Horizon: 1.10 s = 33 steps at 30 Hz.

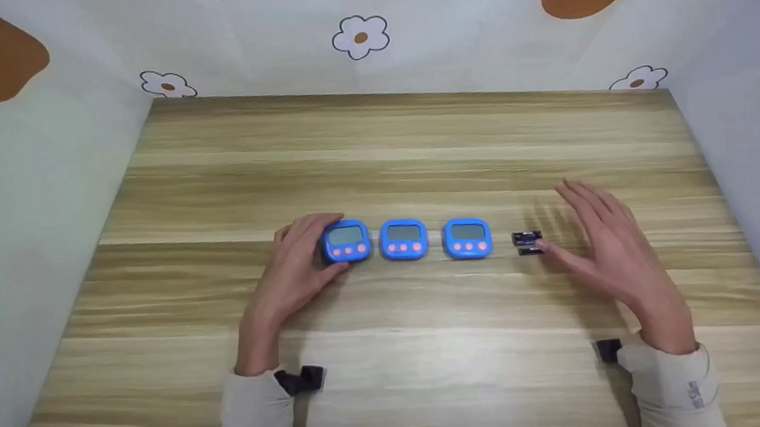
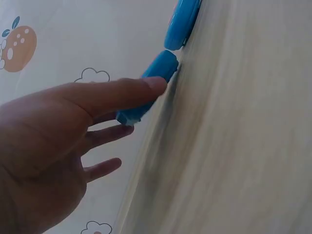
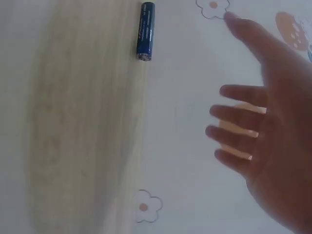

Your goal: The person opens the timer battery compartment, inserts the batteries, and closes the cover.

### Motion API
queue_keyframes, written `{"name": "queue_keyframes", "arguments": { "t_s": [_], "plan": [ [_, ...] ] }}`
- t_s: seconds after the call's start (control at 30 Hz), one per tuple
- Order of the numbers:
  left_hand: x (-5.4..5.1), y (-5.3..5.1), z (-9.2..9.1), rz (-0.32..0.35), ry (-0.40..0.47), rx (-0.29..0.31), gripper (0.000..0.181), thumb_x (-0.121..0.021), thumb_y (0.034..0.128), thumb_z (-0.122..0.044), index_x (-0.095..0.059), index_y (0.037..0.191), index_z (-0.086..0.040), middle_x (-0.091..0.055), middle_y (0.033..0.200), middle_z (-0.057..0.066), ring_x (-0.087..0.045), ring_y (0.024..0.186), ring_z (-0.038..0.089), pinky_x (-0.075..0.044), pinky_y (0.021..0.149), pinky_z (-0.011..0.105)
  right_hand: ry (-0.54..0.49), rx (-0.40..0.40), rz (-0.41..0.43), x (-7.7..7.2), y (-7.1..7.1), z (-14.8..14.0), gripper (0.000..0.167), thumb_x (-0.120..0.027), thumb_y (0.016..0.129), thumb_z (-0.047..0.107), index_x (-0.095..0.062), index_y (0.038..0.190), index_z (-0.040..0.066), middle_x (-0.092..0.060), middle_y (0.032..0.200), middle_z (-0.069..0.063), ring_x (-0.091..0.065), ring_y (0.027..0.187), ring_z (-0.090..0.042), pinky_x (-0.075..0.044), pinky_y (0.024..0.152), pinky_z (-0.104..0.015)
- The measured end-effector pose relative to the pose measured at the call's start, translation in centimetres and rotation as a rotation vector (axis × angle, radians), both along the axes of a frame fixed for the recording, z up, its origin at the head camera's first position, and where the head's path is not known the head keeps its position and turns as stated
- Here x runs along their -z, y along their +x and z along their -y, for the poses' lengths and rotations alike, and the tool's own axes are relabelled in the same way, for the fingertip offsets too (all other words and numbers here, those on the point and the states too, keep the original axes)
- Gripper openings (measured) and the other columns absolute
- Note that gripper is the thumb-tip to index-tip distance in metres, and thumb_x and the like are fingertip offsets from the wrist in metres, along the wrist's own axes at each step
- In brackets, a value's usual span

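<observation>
My left hand [image 1: 293, 262] grips the leftmost of three blue digital timers [image 1: 347, 241] by its sides, thumb near the lower edge and fingers along the upper one. In the left wrist view this timer [image 2: 161, 67] looks tilted and slightly off the tabletop. A second timer [image 1: 403, 239] and a third timer [image 1: 467, 239] lie face up in a row to its right, each with a grey screen and pink buttons. Dark small batteries [image 1: 527, 237] lie beyond them. Above and beside these hovers my right hand [image 1: 609, 248], its fingers extended and holding nothing; one battery [image 3: 146, 31] shows in the right wrist view.
The wood-grain table [image 1: 392, 350] carries all of these things. Pale curtains or panels [image 1: 255, 39] with flower and brown-orange prints stand along its back and sides. Black wrist mounts [image 1: 302, 380] sit at both sleeves.
</observation>
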State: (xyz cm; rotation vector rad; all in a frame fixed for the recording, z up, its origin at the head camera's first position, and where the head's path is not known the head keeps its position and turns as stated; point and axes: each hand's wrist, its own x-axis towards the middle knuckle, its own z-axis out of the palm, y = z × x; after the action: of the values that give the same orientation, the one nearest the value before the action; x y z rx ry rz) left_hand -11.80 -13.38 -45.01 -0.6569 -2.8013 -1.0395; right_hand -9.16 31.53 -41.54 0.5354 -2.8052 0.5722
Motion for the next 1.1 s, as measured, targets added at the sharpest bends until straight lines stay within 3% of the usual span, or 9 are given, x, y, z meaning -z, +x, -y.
{"name": "queue_keyframes", "arguments": {
  "t_s": [0.17,0.33,0.4,0.5,0.6,0.83,1.1],
  "plan": [
    [-0.6,0.7,-2.3,0.002,0.177,0.028,0.072,-0.086,0.0760,-0.022,-0.051,0.138,-0.017,-0.054,0.133,-0.007,-0.044,0.126,0.010,-0.030,0.110,0.040,-0.110,-0.119,0.023,0.0,0.8,3.5,0.077,-0.078,0.084,0.038,-0.042,0.148,0.017,-0.047,0.145,-0.004,-0.042,0.132,-0.028,-0.031,0.109,-0.052],
    [-1.6,1.9,-6.8,0.019,0.319,0.206,0.073,-0.085,0.0774,-0.030,-0.049,0.140,-0.018,-0.052,0.135,-0.010,-0.043,0.127,0.006,-0.032,0.110,0.032,-0.226,-0.265,0.151,0.3,1.7,7.1,0.076,-0.077,0.084,0.040,-0.041,0.149,0.024,-0.048,0.142,0.011,-0.045,0.128,-0.013,-0.038,0.106,-0.041],
    [-1.8,2.2,-8.5,0.022,0.344,0.283,0.072,-0.083,0.0789,-0.034,-0.049,0.140,-0.017,-0.052,0.136,-0.008,-0.044,0.127,0.009,-0.036,0.108,0.032,-0.272,-0.296,0.189,0.4,1.9,7.8,0.076,-0.077,0.083,0.041,-0.042,0.149,0.024,-0.050,0.140,0.013,-0.047,0.126,-0.012,-0.040,0.105,-0.039],
    [-1.9,2.7,-10.0,0.032,0.357,0.341,0.071,-0.082,0.0796,-0.032,-0.048,0.140,-0.017,-0.051,0.136,-0.006,-0.046,0.125,0.014,-0.042,0.104,0.036,-0.326,-0.307,0.223,0.5,2.1,8.1,0.072,-0.079,0.082,0.040,-0.047,0.145,0.025,-0.053,0.135,0.015,-0.051,0.121,-0.013,-0.043,0.102,-0.040],
    [-1.8,3.1,-10.6,0.045,0.356,0.349,0.071,-0.084,0.0791,-0.026,-0.049,0.140,-0.016,-0.051,0.135,-0.005,-0.046,0.122,0.015,-0.046,0.099,0.039,-0.337,-0.305,0.242,0.5,2.1,8.1,0.067,-0.079,0.081,0.040,-0.051,0.141,0.028,-0.056,0.129,0.016,-0.054,0.117,-0.015,-0.046,0.098,-0.040],
    [-1.9,3.0,-10.8,0.042,0.328,0.343,0.071,-0.085,0.0780,-0.027,-0.049,0.139,-0.019,-0.053,0.132,-0.006,-0.047,0.121,0.012,-0.041,0.103,0.035,-0.331,-0.325,0.232,0.5,1.9,7.6,0.062,-0.080,0.081,0.040,-0.056,0.137,0.028,-0.059,0.124,0.015,-0.058,0.107,-0.020,-0.050,0.091,-0.042],
    [-2.1,2.9,-11.2,0.055,0.297,0.357,0.070,-0.084,0.0790,-0.029,-0.049,0.139,-0.017,-0.053,0.134,-0.005,-0.046,0.123,0.014,-0.040,0.104,0.040,-0.319,-0.304,0.237,0.5,1.9,7.3,0.061,-0.080,0.080,0.041,-0.057,0.135,0.029,-0.059,0.123,0.016,-0.059,0.105,-0.019,-0.050,0.089,-0.040]
  ]
}}
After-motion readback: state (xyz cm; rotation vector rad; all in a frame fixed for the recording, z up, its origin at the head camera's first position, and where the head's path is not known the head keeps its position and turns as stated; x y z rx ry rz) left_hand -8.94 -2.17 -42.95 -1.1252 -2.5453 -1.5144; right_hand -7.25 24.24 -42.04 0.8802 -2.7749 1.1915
